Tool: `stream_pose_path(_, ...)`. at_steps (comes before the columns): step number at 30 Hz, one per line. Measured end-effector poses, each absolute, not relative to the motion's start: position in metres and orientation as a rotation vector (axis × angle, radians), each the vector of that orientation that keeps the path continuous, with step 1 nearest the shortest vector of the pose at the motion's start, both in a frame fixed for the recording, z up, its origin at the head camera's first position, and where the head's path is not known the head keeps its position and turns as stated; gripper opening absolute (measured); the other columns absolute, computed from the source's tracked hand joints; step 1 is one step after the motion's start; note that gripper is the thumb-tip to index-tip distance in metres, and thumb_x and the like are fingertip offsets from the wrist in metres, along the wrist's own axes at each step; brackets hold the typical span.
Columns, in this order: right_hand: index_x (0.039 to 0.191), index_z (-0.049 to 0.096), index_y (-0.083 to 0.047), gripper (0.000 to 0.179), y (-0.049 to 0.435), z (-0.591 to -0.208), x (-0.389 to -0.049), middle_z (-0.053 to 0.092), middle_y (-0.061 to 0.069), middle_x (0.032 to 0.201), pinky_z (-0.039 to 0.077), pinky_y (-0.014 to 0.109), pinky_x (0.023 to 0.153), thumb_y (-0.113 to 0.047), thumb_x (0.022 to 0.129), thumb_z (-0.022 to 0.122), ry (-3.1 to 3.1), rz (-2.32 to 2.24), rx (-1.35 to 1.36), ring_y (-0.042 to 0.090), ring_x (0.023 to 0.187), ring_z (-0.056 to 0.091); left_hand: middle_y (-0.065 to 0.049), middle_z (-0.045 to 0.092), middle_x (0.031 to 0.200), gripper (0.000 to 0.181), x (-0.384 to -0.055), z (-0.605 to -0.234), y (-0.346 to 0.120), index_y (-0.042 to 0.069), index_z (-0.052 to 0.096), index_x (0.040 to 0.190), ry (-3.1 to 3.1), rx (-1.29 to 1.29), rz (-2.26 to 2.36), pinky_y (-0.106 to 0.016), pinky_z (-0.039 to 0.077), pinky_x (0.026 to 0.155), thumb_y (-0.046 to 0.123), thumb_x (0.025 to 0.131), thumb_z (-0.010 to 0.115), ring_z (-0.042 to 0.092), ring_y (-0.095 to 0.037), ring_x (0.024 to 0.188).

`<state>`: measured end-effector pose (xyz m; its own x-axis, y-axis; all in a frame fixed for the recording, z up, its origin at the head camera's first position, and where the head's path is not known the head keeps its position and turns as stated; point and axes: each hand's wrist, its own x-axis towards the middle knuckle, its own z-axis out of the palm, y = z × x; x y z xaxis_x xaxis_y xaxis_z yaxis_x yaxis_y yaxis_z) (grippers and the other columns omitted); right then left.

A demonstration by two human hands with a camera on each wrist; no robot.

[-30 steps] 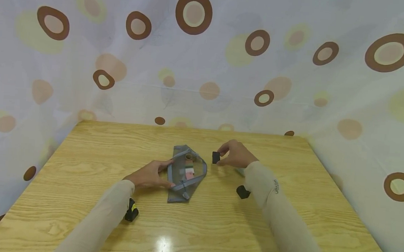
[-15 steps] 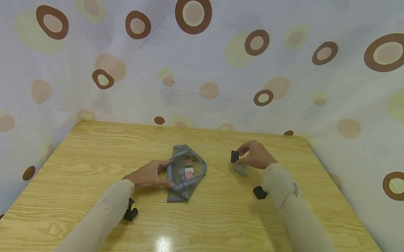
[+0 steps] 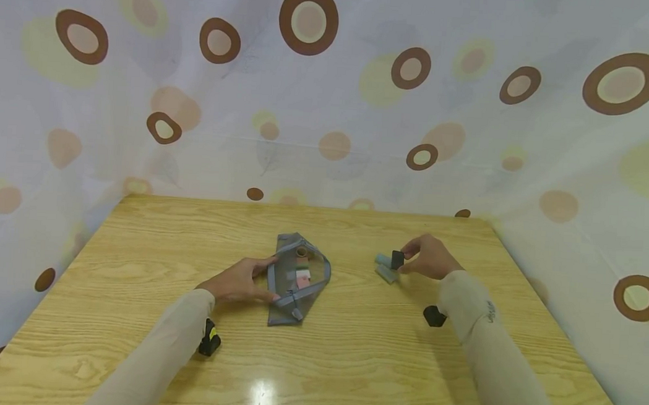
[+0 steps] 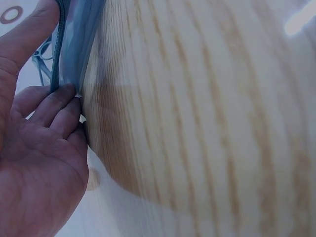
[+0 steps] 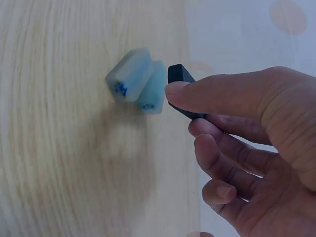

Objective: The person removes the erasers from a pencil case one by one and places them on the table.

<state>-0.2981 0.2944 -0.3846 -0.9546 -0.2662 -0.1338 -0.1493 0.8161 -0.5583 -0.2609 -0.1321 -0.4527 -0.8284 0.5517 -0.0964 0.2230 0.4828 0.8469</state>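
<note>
My R hand (image 3: 432,258), pinching a small black flat block (image 3: 397,259), has just shifted toward 3 o'clock, beside two pale-blue translucent blocks (image 3: 385,274); so it's now well apart from the grey see-through zip pouch (image 3: 283,313), gripped at 9 o'clock w/ my L hand (image 3: 238,279).

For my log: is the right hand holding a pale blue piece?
No, the right hand pinches a black block; both pale blue pieces lie on the table.
</note>
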Motion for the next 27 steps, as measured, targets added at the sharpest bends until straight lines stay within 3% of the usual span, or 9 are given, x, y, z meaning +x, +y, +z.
stream_pose_path(27, 0.122, 0.063, 0.014, 0.053, 0.317, -0.416, -0.292, 0.066, 0.020, 0.111, 0.054, 0.050, 0.093, -0.010, 0.080, 0.085, 2.738, -0.879, -0.144, 0.036, 0.104, 0.063, -0.024, 0.023, 0.162, 0.097, -0.261, -0.453, -0.132, -0.004, 0.026, 0.157, 2.378, 0.635, 1.288, -0.051, 0.025, 0.121, 0.025, 0.085, 0.085, 0.021, -0.041, 0.150)
